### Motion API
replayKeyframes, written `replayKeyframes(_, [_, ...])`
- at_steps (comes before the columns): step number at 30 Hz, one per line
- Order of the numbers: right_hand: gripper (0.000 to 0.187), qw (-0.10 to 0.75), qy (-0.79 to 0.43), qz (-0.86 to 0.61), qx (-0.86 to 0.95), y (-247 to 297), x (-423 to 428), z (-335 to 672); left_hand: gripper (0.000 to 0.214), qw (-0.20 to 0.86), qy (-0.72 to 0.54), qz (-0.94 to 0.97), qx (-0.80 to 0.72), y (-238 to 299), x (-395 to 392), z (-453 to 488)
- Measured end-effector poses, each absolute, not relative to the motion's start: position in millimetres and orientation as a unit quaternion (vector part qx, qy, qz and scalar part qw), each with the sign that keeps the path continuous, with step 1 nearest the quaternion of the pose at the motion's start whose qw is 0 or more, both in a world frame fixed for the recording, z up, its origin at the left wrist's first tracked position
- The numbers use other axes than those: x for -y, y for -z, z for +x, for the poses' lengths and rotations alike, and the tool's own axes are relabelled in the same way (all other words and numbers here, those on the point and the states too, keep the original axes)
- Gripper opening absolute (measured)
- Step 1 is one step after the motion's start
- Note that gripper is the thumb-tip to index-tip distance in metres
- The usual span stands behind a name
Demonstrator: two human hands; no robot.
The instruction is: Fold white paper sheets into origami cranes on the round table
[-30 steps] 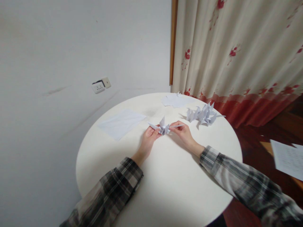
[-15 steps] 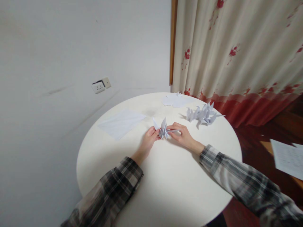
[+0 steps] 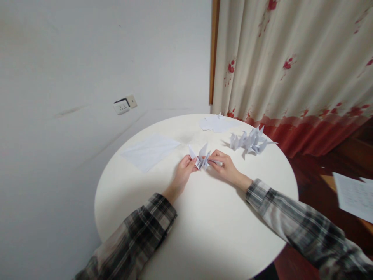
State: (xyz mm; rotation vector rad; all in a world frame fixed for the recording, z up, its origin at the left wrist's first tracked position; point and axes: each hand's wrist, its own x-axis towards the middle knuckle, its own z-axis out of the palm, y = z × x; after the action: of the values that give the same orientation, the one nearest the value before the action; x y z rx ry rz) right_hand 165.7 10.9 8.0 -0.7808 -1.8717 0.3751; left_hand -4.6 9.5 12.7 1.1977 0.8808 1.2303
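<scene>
A white folded paper crane point(image 3: 202, 159) is held between my two hands, just above the middle of the round white table point(image 3: 201, 217). My left hand point(image 3: 185, 168) pinches its left side between thumb and fingers. On the other side, my right hand point(image 3: 221, 162) grips a pointed part of the crane, with thumb and fingertips pressed together. Two points of the crane stand upward; its lower folds are partly hidden by my fingers.
Several finished paper cranes point(image 3: 251, 140) cluster at the table's right rear. A flat paper sheet point(image 3: 150, 151) lies at left. More paper point(image 3: 217, 123), with a small folded piece on it, sits at the far edge. Behind are a wall and a flowered curtain point(image 3: 288, 77).
The crane has shifted and turned slightly in my fingers, and its right part now sits closer to my right fingertips. Both hands keep their grip and have barely moved.
</scene>
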Motion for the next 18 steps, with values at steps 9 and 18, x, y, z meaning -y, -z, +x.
replayKeyframes(9, [0.021,0.519,-0.146,-0.310,0.783,-11.4,-10.3,165.5,0.030,0.565,-0.528,0.512,-0.375,-9.4,-11.3,-5.3])
replayKeyframes(18, [0.023,0.486,-0.121,-0.311,0.808,-11.1,-10.8,167.7,0.032,0.563,-0.525,0.517,-0.374,-10.8,-9.8,-5.0])
